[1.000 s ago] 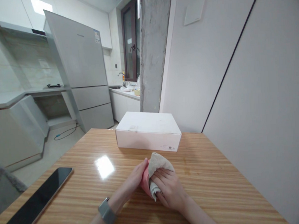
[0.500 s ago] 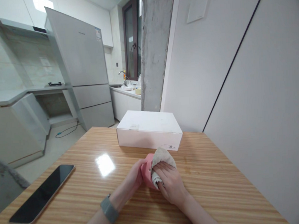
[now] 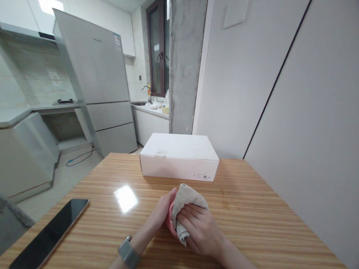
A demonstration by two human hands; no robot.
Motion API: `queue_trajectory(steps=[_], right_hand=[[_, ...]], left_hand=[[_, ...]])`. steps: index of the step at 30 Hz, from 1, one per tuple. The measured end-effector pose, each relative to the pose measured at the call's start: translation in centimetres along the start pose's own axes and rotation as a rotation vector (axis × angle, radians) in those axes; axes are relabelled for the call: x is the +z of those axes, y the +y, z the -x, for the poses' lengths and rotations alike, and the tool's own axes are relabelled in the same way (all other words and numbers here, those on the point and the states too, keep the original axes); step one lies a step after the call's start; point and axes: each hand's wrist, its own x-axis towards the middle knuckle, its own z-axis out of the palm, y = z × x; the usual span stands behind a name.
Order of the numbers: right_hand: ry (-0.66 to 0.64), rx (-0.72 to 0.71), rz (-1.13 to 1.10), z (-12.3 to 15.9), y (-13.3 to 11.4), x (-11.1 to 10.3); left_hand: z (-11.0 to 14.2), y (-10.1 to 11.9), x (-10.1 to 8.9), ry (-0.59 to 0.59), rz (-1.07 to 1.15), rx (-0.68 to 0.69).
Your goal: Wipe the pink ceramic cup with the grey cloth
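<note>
My left hand [image 3: 163, 209] is closed around the left side of a pink cup-like container [image 3: 170, 222], tilted just above or on the table. Its exact kind is hard to tell, as most of it is covered. A pale grey cloth [image 3: 189, 196] drapes over the container's opening and hangs past its rim. Bunched under the fingers of my right hand [image 3: 204, 231], the cloth is pressed against the container. The right fingertips are partly hidden in its folds. A grey band is on my left wrist.
Behind the hands, a white box [image 3: 178, 150] lies on the wood-grain table [image 3: 262, 226]. A dark phone [image 3: 50, 235] rests at the left edge. Beyond stand a grey fridge [image 3: 104, 70], kitchen counters and a bare concrete pillar [image 3: 185, 50]; a white wall [image 3: 310, 103] borders the right side.
The container has shifted slightly left and turned, so less of its pink side shows. My right hand and the cloth have moved left and a little toward me.
</note>
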Motion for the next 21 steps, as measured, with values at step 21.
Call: queue_trajectory(steps=[21], right_hand=[[0.093, 0.305, -0.094, 0.5, 0.9, 0.2]], left_hand=[[-0.3, -0.7, -0.2, 0.021, 0.361, -0.173]])
